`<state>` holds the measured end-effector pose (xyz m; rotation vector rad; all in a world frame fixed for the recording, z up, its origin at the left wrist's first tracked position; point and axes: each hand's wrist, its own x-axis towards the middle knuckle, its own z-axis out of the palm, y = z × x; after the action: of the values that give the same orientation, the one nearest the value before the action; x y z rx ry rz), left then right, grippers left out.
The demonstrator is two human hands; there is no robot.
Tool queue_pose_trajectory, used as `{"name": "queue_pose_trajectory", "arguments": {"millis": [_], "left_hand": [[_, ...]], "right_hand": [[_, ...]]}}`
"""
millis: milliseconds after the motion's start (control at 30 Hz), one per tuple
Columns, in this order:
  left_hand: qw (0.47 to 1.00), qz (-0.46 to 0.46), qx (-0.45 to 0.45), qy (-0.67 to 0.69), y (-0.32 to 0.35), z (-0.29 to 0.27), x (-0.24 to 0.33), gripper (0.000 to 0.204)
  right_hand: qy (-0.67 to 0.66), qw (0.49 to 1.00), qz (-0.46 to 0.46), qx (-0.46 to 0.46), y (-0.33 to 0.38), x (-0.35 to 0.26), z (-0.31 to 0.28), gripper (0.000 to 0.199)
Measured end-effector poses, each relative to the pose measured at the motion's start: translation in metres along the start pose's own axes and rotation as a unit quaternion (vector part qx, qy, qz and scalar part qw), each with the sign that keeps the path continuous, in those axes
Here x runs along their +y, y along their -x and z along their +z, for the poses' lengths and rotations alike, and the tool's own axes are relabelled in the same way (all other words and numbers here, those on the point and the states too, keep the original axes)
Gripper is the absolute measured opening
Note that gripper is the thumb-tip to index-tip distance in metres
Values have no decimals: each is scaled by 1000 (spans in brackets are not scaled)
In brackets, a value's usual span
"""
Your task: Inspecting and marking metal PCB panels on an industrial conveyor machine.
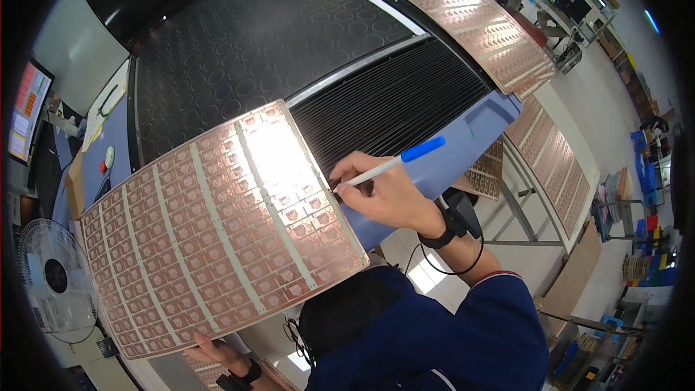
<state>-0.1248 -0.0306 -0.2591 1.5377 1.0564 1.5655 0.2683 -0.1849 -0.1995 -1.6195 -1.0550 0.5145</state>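
Note:
A large copper-coloured circuit board panel point(210, 235), patterned with rows of small repeated units and pale strips, lies tilted across the front of a blue-framed machine. Light glares off its upper right part. My left hand point(215, 354) grips the panel's near lower edge, with some fingers hidden below it. At the panel's right edge, my right hand point(387, 199) is closed around a white pen point(376, 170) with a blue cap on its back end. The pen's writing end points at the panel edge; whether it touches cannot be made out.
Behind the panel are the machine's black bed point(268, 36) and ribbed black section point(391, 94). Another copper panel point(470, 22) rests at the far right, with one more point(554, 166) on a stand below. A fan point(56, 275) and monitor point(29, 112) stand left.

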Motion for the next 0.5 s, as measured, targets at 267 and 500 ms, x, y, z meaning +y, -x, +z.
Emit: {"name": "queue_pose_trajectory", "arguments": {"millis": [267, 500], "left_hand": [[999, 30, 4, -32, 1, 5, 4, 81], [999, 16, -2, -28, 1, 4, 6, 80]], "right_hand": [[29, 998, -46, 28, 7, -2, -2, 7], [16, 999, -31, 14, 7, 0, -2, 6]]}}
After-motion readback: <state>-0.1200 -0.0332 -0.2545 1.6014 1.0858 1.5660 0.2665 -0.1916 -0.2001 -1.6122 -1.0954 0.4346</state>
